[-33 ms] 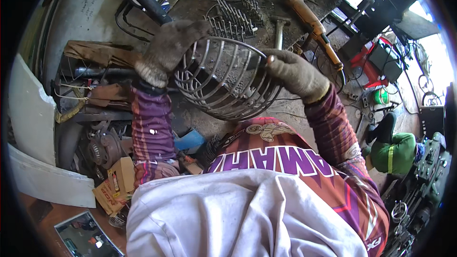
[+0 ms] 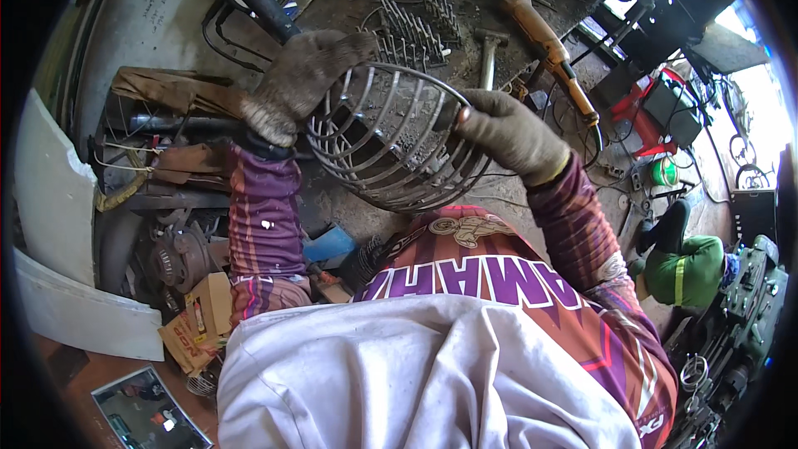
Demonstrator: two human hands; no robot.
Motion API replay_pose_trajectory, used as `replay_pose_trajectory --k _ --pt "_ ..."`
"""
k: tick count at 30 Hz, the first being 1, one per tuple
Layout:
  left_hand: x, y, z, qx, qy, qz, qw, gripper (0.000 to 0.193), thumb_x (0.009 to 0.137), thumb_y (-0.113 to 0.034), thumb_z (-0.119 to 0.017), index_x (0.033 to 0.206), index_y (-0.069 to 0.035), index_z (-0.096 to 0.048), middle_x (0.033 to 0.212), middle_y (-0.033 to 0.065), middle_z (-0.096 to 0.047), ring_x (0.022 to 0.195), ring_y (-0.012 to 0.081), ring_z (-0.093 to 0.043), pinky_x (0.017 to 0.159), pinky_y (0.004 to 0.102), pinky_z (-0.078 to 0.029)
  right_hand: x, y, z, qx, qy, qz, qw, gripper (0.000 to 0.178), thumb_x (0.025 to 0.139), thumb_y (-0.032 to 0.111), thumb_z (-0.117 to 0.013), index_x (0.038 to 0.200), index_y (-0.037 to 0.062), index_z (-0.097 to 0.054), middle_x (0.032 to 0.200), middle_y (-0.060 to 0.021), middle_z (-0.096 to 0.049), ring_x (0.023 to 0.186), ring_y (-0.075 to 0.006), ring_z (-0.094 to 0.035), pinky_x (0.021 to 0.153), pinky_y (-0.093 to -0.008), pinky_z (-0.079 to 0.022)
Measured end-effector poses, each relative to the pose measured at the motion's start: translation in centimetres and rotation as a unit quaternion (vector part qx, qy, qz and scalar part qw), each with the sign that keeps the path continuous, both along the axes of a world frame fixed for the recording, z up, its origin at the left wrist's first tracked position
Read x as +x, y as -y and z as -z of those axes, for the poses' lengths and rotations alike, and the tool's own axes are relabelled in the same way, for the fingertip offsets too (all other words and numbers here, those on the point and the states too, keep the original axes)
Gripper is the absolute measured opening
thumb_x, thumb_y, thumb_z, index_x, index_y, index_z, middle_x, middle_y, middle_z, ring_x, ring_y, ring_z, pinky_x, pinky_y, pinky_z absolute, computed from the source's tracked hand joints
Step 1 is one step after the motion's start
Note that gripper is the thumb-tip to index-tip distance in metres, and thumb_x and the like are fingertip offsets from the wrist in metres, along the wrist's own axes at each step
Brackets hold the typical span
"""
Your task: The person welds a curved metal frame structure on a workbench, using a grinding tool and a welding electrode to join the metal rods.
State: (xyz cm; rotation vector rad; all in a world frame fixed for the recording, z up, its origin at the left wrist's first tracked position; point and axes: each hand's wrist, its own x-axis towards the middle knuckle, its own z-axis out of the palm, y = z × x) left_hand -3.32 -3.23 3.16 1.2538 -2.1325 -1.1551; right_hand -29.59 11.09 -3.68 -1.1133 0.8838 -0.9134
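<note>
I hold a round cage of bent metal rods (image 2: 391, 146) in front of my chest, its open rim tilted up and away from me. My left hand (image 2: 306, 79), in a dirty work glove, is closed on the upper left of the rim; its fingertips are partly hidden. On the right side of the rim my right hand (image 2: 515, 137), gloved too, grips the rods with the thumb on top; its other fingers are out of sight behind the cage. A dark patch shows through the rods.
Beyond the cage, a hammer (image 2: 490, 56), an angle grinder (image 2: 539, 32) and several upright metal pins (image 2: 407, 29) are on the dark work surface. A black cylinder (image 2: 256, 2) leans at the upper left. At right is a person in green (image 2: 690, 273). A cardboard box (image 2: 195, 324) lies lower left.
My left hand has shifted slightly up and to the right, and my right hand slightly left. The cage has barely turned, and both hands keep their hold.
</note>
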Motion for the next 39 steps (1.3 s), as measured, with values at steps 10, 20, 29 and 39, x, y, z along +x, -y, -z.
replay_pose_trajectory --k 10,20,29,39 --pt "2.5 1.2 6.4 -0.019 -0.457 -0.261 0.85 0.044 0.1 -0.045 -0.058 0.127 -0.012 -0.06 0.115 0.0045 -0.066 0.102 0.0168 -0.064 0.084 0.0339 -0.05 0.0 -1.0 4.0 -0.057 0.077 0.241 0.966 0.047 0.1 0.048 -0.059 0.1 0.0007 -0.065 0.084 -0.0029 -0.065 0.075 -0.0095 -0.061 0.065 -0.0259 -0.049" --pt "-2.0 -8.8 9.4 0.343 -0.622 -0.087 0.699 0.059 0.105 -0.046 -0.045 0.151 -0.011 -0.039 0.155 0.0099 -0.042 0.14 0.0261 -0.043 0.119 0.0482 -0.032 1.9 0.4 3.8 -0.07 0.143 0.341 0.927 0.05 0.103 0.05 -0.05 0.099 0.0012 -0.061 0.08 -0.0096 -0.067 0.065 -0.0196 -0.066 0.061 -0.0318 -0.055" --pt "-2.2 -7.8 9.3 0.352 -0.658 -0.189 0.638 0.056 0.105 -0.045 -0.043 0.149 -0.009 -0.044 0.153 0.0114 -0.046 0.135 0.0307 -0.048 0.116 0.049 -0.037 3.3 2.2 6.3 0.035 0.307 0.288 0.906 0.079 0.101 0.069 -0.026 0.117 0.0013 -0.062 0.092 -0.0115 -0.069 0.084 -0.0214 -0.068 0.077 -0.0337 -0.055" --pt "0.4 -5.6 8.8 0.319 -0.636 -0.257 0.653 0.045 0.101 -0.038 -0.055 0.134 -0.007 -0.059 0.132 0.0139 -0.064 0.119 0.0327 -0.063 0.103 0.0541 -0.052 1.1 0.7 7.0 0.012 0.366 0.146 0.919 0.097 0.095 0.077 -0.03 0.145 -0.0051 -0.043 0.131 -0.021 -0.059 0.117 -0.0329 -0.06 0.106 -0.0485 -0.043"
